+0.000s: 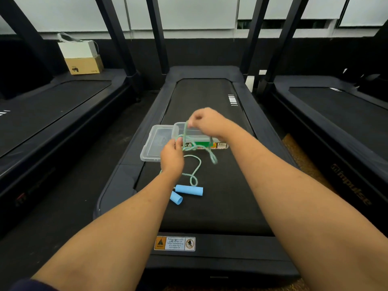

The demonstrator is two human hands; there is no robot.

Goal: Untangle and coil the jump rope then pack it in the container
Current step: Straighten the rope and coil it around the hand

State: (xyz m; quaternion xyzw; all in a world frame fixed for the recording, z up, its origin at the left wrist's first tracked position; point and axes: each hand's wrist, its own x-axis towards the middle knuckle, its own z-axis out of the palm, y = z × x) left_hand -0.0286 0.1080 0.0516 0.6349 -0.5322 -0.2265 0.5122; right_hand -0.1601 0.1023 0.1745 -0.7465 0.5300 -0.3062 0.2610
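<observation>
Treadmill belt (pixel 220 185) — both hands' grip on rope (pixel 194 171)

Your two forearms are bare from the elbows down, with nothing worn on either wrist. Your left hand (pixel 171 156) and right hand (pixel 206 120) carry no gloves, rings, watch or bands that you can make out. The only clothing in view is a sliver of dark navy sleeve (pixel 31 285) at your left upper arm, in the bottom left corner.
</observation>
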